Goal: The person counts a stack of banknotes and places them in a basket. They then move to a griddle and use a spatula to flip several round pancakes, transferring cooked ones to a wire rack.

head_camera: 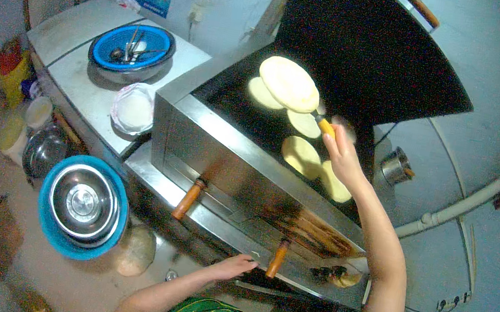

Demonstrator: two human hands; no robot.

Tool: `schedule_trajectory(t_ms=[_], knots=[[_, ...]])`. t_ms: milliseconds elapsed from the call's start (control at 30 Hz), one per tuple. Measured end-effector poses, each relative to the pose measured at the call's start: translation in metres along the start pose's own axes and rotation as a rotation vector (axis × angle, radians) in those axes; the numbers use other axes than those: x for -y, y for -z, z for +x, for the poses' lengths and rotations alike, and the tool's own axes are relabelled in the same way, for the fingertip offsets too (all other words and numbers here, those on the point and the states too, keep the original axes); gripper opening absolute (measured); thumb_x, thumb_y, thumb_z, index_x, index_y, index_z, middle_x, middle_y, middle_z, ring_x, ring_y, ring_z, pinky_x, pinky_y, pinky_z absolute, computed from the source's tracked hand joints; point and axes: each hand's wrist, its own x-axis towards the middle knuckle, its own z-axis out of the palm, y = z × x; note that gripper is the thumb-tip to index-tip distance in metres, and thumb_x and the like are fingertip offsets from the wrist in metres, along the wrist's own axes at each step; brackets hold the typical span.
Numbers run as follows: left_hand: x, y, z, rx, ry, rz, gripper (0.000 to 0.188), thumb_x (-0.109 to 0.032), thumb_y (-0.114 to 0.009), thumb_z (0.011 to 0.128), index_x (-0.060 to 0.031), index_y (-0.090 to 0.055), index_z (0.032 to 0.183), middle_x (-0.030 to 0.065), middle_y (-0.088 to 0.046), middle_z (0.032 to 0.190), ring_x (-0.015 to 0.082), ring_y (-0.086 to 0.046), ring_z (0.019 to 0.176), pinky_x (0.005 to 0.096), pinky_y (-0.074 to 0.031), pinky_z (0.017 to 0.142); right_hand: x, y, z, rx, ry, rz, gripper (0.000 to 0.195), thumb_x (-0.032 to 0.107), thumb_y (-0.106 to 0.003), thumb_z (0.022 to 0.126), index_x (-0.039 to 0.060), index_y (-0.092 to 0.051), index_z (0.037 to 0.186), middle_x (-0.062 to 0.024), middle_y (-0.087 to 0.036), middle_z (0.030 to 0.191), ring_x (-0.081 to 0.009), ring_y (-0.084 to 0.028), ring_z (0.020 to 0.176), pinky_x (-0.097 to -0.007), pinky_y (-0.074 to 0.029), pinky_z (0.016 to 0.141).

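My right hand [342, 154] grips the yellow handle [325, 127] of a turner, its blade hidden under a pale round flatbread [289, 84]. That flatbread is above the dark griddle of a stainless-steel baking oven [234, 133]. Several more rounds are on the griddle, among them one round [300, 156] in front of the turner and another [336, 183] by my wrist. Lower down, my left hand [235, 267] is at the oven's front ledge, left of a wooden drawer handle [277, 260]. Its fingertips are too small to make out clearly.
The oven's raised black lid [373, 43] stands behind the griddle. On the left counter [72, 62] are a blue basin [102, 59] with utensils and a bowl of white powder [134, 109]. Below, a steel bowl [65, 204] sits inside a blue tub [43, 220]. A metal canister [394, 166] is at right.
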Motion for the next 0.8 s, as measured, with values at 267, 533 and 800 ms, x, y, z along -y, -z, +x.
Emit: schedule_trajectory(t_ms=[267, 533, 800], knots=[[0.004, -0.066, 0.092, -0.045, 0.326, -0.471, 0.023, -0.027, -0.047, 0.083, -0.0056, -0.053, 0.077, 0.0005, -0.050, 0.064, 0.0099, -0.047, 0.051, 0.0220, -0.039, 0.043, -0.005, 0.080, -0.144, 0.038, -0.037, -0.134, 0.028, 0.021, -0.045, 0.081, -0.0025, -0.041, 0.097, -0.0193, -0.047, 0.089, -0.0318, -0.046, 0.087, -0.0364, -0.037, 0.076], [0.007, -0.091, 0.061, -0.204, 0.217, -0.335, 0.015, -0.017, -0.050, 0.079, -0.0074, -0.039, 0.075, -0.0028, -0.039, 0.053, 0.0057, -0.032, 0.038, 0.0204, -0.026, 0.033, -0.007, 0.101, -0.297, 0.151, -0.180, -0.166, 0.024, 0.016, -0.043, 0.081, -0.0027, -0.040, 0.097, -0.0175, -0.045, 0.088, -0.0313, -0.045, 0.086, -0.0347, -0.035, 0.077], [0.041, -0.145, -0.082, -0.283, 0.340, -0.248, 0.020, -0.020, -0.053, 0.078, -0.0085, -0.039, 0.070, -0.0029, -0.039, 0.052, 0.0063, -0.035, 0.039, 0.0207, -0.028, 0.034, -0.027, 0.072, -0.393, 0.201, -0.246, -0.083, 0.023, 0.015, -0.043, 0.081, -0.0028, -0.040, 0.095, -0.0180, -0.045, 0.088, -0.0323, -0.044, 0.085, -0.0344, -0.036, 0.076]])
